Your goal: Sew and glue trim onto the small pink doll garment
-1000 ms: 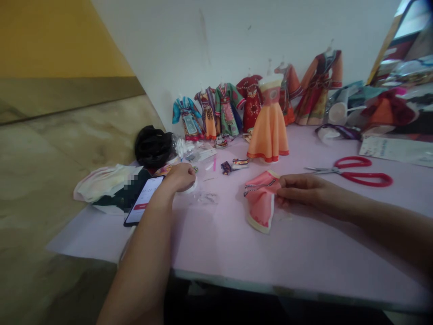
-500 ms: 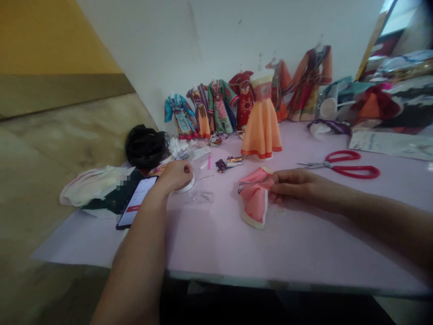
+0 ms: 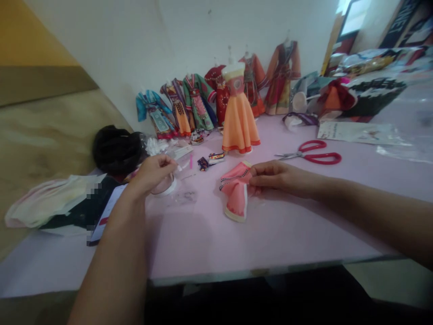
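My right hand (image 3: 272,177) pinches the right edge of a small pink doll garment (image 3: 236,198) with cream borders and dark dotted trim. The garment rests partly on the table, its lower part hanging toward me. My left hand (image 3: 158,174) is closed in a pinch, with a small white scrap (image 3: 179,168) at its fingertips. Right below those fingers lies a white ring-shaped roll (image 3: 166,187), partly covered by the hand. A small clear plastic packet (image 3: 184,197) is beside the roll.
Red-handled scissors (image 3: 320,153) lie to the right. A doll form in an orange skirt (image 3: 241,122) stands behind the garment, before several dressed doll forms. A phone (image 3: 106,216) and folded cloth (image 3: 43,198) are at left. Patterned fabric scraps (image 3: 204,163) lie mid-table.
My left hand has lifted slightly off the white roll and turned, now showing a small white scrap at its fingertips. The right hand keeps its hold on the garment. The view has swung right.
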Tool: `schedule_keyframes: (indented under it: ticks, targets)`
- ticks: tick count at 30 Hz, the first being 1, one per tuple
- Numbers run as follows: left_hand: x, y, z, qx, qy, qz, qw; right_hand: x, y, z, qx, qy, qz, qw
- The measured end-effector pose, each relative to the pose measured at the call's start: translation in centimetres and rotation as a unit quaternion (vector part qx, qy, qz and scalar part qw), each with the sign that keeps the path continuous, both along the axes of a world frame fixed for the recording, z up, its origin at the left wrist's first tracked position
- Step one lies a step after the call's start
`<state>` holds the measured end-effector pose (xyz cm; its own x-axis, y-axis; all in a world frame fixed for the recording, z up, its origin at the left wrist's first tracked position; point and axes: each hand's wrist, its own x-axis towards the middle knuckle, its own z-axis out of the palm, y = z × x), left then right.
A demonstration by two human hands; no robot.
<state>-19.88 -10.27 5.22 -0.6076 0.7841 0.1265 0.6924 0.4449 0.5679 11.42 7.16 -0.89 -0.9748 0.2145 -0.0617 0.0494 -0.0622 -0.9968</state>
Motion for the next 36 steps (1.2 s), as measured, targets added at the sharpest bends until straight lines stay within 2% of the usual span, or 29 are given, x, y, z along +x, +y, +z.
schedule_keyframes:
  ticks: [2,5,11,16,20,28,36]
  targets:
    - [1.1,0.4,0.3,0.052,-0.071,-0.019,0.996,0.0,0.0,0.0,-0.006,0.002,-0.001,1.000]
    - [3.7,1.3,1.1,0.083,-0.131,-0.046,0.987,-0.1,0.0,0.1,-0.020,0.003,-0.009,1.000]
    - [10.1,2.1,2.2,0.115,-0.199,-0.179,0.956,-0.3,0.9,-0.6,-0.027,0.058,0.009,0.998]
    - [13.3,2.7,1.4,0.122,-0.237,-0.190,0.945,-0.3,1.1,-0.4,-0.054,0.069,-0.008,0.996]
    - [14.1,3.2,0.6,0.102,-0.260,-0.206,0.938,-0.2,1.0,-0.1,-0.095,0.082,-0.004,0.992]
    - [14.3,3.3,0.0,0.095,-0.251,-0.207,0.941,-0.1,0.8,0.2,-0.127,0.095,0.018,0.987]
    - [14.2,3.5,-0.3,0.077,-0.246,-0.217,0.941,-0.2,0.7,0.1,-0.099,0.073,-0.007,0.992]
